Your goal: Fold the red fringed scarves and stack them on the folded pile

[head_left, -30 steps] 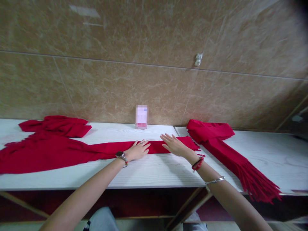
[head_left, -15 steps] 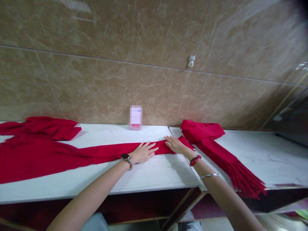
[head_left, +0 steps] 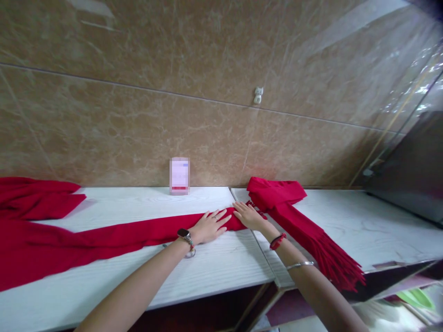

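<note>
A long red scarf (head_left: 131,237) runs across the white wood-grain counter, narrow in the middle and wider at the left edge of view. My left hand (head_left: 208,226) lies flat on its narrow stretch, fingers spread, with a dark watch at the wrist. Close to its right, my right hand (head_left: 249,216) rests on the scarf near the fringed end, fingers stretched out and palm down. That end is partly covered by the right hand. Just beyond lies another red scarf (head_left: 297,226), folded over at the top, its fringe hanging toward the counter's front edge.
Bunched red cloth (head_left: 38,198) lies at the back left. A blurred pale upright card (head_left: 179,176) stands against the brown tiled wall (head_left: 138,129). A small white cat figure (head_left: 258,95) is fixed to the wall. A dark box-like object (head_left: 411,170) stands at the far right.
The view has shifted to the right, so the scene appears further left. My right hand is slightly closer to my left hand. Both still lie on the scarf.
</note>
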Available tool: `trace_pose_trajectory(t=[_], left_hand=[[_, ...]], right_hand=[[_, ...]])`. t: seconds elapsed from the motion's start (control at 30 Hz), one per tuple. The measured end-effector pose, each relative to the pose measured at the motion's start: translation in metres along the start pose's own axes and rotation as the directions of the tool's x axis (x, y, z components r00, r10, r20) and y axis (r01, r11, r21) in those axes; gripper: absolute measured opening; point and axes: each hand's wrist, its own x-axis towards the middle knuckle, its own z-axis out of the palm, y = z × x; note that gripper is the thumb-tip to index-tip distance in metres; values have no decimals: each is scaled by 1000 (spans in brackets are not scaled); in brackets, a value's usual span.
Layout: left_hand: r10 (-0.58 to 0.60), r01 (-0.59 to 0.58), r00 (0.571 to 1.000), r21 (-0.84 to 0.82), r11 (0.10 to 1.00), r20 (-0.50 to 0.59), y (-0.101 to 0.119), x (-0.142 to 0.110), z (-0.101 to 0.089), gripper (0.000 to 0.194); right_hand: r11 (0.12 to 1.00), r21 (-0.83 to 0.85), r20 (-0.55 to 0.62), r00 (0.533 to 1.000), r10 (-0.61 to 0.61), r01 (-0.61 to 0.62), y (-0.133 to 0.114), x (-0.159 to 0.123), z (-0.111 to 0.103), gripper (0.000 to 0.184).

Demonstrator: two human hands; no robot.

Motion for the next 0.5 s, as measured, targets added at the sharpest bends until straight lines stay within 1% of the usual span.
trace_pose_trajectory(t=[0.07, 0.17, 0.23, 0.33, 0.37, 0.4, 0.43, 0.5], left_hand=[[0, 0, 1000, 8, 1000, 2, -2, -2, 4, 47], [3, -3, 1000, 9, 1000, 7, -4, -3, 4, 47], [3, -3, 1000, 10, 1000, -6, -3, -3, 2, 47], [-1, 2, 998, 19, 1000, -56, -1, -3, -1, 47], [2, 0, 997, 25, 1000, -73, 0, -4, -2, 48], [11, -8, 996, 31, 999, -90, 2, -4, -4, 48], [27, -24, 994, 37, 999, -105, 4, -5, -6, 48], [81, -77, 990, 39, 996, -116, 8, -5, -10, 45]], right_hand=[[999, 27, -1, 1000, 17, -17, -2, 1, -1, 42], [980, 183, -32, 995, 90, -82, 3, 2, -8, 45], [940, 324, -116, 981, 154, -109, 13, 1, -17, 46], [875, 476, -260, 936, 237, -89, 27, -8, -31, 48], [865, 495, -277, 930, 241, -76, 30, -11, -34, 48], [865, 497, -272, 936, 223, -62, 31, -14, -35, 48], [875, 483, -246, 951, 185, -46, 30, -16, -34, 48], [906, 423, -158, 984, 86, -12, 24, -18, -28, 48]])
